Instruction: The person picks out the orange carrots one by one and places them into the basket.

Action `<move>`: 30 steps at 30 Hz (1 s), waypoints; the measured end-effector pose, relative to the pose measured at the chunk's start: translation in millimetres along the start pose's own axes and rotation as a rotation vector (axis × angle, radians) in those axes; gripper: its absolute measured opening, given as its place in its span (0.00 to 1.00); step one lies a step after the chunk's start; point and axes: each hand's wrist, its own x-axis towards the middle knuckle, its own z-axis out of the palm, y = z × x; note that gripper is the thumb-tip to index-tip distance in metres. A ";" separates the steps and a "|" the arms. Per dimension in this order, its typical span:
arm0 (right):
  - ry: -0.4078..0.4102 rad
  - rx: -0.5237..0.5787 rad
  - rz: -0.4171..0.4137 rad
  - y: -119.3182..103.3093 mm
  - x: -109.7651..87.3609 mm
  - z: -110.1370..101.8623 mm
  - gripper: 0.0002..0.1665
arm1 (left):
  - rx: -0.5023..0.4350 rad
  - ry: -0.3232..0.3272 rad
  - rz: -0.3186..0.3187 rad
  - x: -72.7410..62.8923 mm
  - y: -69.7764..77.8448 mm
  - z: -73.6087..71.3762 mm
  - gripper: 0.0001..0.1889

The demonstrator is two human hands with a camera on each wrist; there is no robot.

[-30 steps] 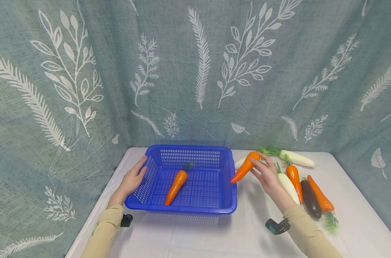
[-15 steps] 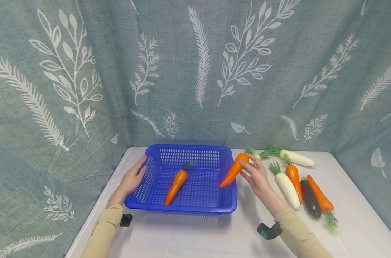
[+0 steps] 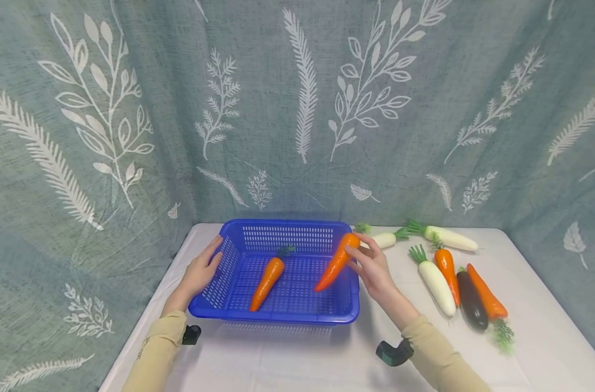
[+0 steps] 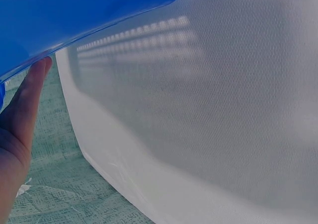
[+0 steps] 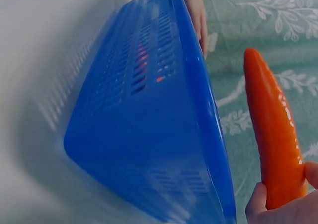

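Observation:
A blue plastic basket (image 3: 278, 318) with slotted walls stands on the table, a carrot (image 3: 268, 284) lying on its floor. Over the basket's right side my right hand (image 3: 374, 270) holds a second carrot (image 3: 335, 264) by its thick end, the tip slanting down to the left. The right wrist view shows this carrot (image 5: 273, 139) above the rim, pinched between thumb and fingers. My left hand (image 3: 198, 276) rests against the basket's left side with fingers extended; in the left wrist view its fingertips touch under the blue rim (image 4: 74, 20).
Right of the basket lie white radishes (image 3: 436, 287), an eggplant (image 3: 471, 300) and two more carrots (image 3: 487, 294). Another radish (image 3: 451, 238) lies at the back, and one is partly behind my right hand. A patterned green curtain (image 3: 297, 109) hangs behind the white table (image 3: 287, 359).
My right hand has carried the carrot leftward, from beside the right rim to above the basket's inside. My left hand and the basket have stayed in place.

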 end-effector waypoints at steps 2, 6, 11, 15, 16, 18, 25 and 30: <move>-0.003 -0.003 -0.009 2.2 -0.2 4.1 0.29 | 0.001 0.000 0.000 0.0 -0.2 0.1 0.26; -0.006 -0.019 -0.032 8.0 -1.0 12.2 0.28 | 0.003 0.001 0.005 0.2 -0.9 0.1 0.26; -0.022 -0.033 -0.058 16.4 -2.4 21.3 0.28 | 0.000 0.005 0.008 0.5 -1.7 0.8 0.26; -0.022 -0.035 -0.086 21.0 -5.1 28.9 0.29 | 0.001 0.012 0.018 0.8 -2.0 1.0 0.26; -0.018 -0.036 -0.091 21.9 -5.9 31.0 0.29 | 0.001 0.011 0.018 0.9 -2.3 1.0 0.26; -0.011 -0.032 -0.096 24.0 -7.2 35.2 0.28 | 0.003 0.010 0.017 0.9 -2.5 0.6 0.26; -0.007 0.019 -0.106 32.3 -8.1 48.5 0.28 | 0.001 -0.004 -0.002 0.6 -1.9 -1.0 0.26; 0.022 0.006 -0.073 38.8 -4.9 55.2 0.28 | -0.003 -0.008 -0.008 0.5 -0.8 -0.5 0.26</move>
